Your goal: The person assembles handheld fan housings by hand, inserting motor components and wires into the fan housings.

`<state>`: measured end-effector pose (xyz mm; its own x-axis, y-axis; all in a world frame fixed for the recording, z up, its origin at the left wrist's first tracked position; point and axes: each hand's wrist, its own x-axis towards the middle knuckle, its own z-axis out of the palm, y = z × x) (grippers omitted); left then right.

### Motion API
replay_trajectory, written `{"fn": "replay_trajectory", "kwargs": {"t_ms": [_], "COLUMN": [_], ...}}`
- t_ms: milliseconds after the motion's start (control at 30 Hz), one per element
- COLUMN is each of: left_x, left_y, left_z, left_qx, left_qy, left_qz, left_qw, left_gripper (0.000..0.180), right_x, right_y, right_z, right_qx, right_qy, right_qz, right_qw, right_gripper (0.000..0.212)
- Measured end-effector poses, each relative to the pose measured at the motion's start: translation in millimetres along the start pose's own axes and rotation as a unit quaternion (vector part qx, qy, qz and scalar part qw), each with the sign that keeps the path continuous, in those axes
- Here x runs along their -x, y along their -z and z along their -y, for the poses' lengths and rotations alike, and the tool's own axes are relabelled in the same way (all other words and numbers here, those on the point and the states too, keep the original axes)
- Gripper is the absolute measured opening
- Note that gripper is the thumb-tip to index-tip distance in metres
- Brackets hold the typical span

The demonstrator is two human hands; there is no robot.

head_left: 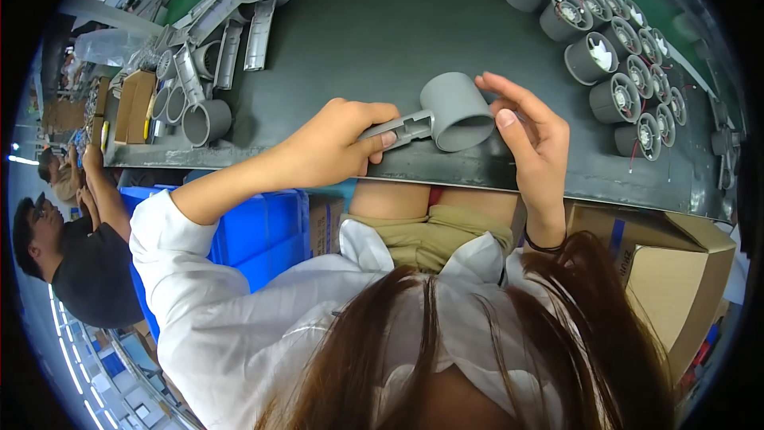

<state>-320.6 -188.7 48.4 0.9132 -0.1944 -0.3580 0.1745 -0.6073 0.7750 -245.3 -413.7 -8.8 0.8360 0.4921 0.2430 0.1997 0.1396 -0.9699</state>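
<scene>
The left hand (350,139) pinched a grey plastic tubular housing (452,107) by its slim handle (412,127), which ran rightward from that grip toward the spread right hand (541,134).

Bench (342,40) left: parts pile (228,56) | bench right: motor cylinders (611,100) | between: held housing (455,105) | below left: bin (267,227)

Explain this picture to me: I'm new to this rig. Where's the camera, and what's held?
No machine here: this is bare-handed human work. A wide fisheye camera worn on the head looks down, so straight edges bend. The left hand grips the handle of a gray tube-shaped housing; the right hand is open beside it, contact unclear. On the dark table, loose gray handles and tubes lie at left; wired gray cylinders sit grouped at right.
</scene>
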Motion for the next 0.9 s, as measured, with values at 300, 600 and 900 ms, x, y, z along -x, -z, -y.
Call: {"fn": "replay_trajectory", "kwargs": {"t_ms": [300,600,900], "left_x": [-39,-53,-54], "left_y": [18,30,35], "left_z": [12,17,44], "left_qx": [0.167,0.058,0.010], "left_qy": [0.098,0.055,-0.106], "left_qz": [0.068,-0.050,-0.232], "left_qw": [0.979,0.996,0.967], "left_gripper": [0.045,0.044,0.039], "right_x": [-9,-40,-43], "right_y": [49,85,73], "right_z": [12,19,20], "right_qx": [0.321,0.627,0.663], "right_qy": [0.073,0.147,0.147], "right_qz": [-0.169,-0.166,-0.112], "right_qw": [0.929,0.747,0.725], "right_gripper": [0.031,0.045,0.042]}}
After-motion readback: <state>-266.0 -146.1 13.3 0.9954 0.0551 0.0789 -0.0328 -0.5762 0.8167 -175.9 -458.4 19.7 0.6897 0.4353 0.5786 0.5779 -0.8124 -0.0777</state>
